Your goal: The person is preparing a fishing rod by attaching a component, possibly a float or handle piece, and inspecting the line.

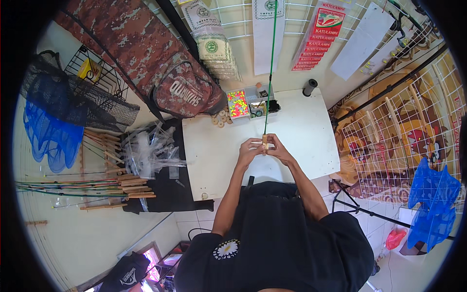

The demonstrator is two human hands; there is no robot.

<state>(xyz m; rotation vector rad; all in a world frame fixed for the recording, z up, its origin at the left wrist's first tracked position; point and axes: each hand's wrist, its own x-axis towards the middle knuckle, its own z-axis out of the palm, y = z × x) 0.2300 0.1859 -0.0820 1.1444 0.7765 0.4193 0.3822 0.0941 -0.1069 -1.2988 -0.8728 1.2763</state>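
Observation:
Both my hands meet at the near middle of the white table (219,160). Between them is the short wooden handle (265,141) of a fishing rod, whose thin green blank (271,63) points away from me past the table's far edge. My left hand (250,150) pinches the handle from the left, its fingers bent. From the right, my right hand (278,148) closes its fingers on the same handle. Fingertips cover part of the wood, so its lower end is partly hidden. Beyond the hands stands a divided tray (265,116) of small parts, including a compartment of bright red, yellow and green pieces (238,103).
Cork-coloured rings (221,118) lie left of the tray. A dark cylinder (310,87) stands at the far right corner. Left, rods with wooden handles (136,185) and clear plastic bags (151,151) cover a black surface. A camouflage rod bag (131,53) leans behind; blue nets (430,204) hang right.

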